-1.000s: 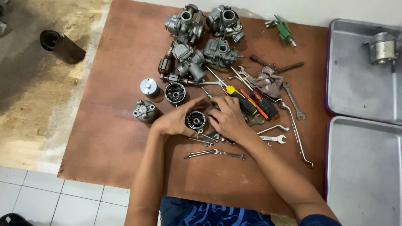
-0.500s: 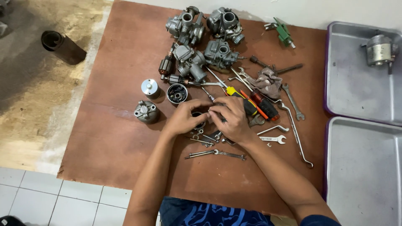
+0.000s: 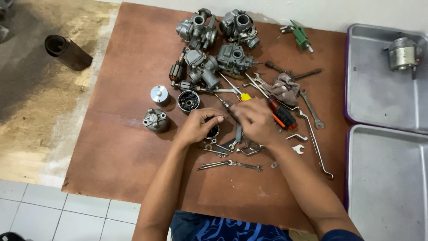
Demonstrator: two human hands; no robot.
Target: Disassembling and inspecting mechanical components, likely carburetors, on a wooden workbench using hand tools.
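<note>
While the left hand (image 3: pixel 198 126) cups a small dark round housing (image 3: pixel 212 131) at the brown board's (image 3: pixel 125 147) middle, its grip closed on it, the right hand (image 3: pixel 254 121) hovers beside; whether it grasps anything I cannot tell. Loose wrenches (image 3: pixel 229 165) just below the housing could be knocked or snagged. Open room lies left of the housing, toward the board's edge.

Small round black part (image 3: pixel 212 130) with dark hollow seen lying on brown board, mostly covered by left hand, among scattered wrenches; finer detail hidden.
</note>
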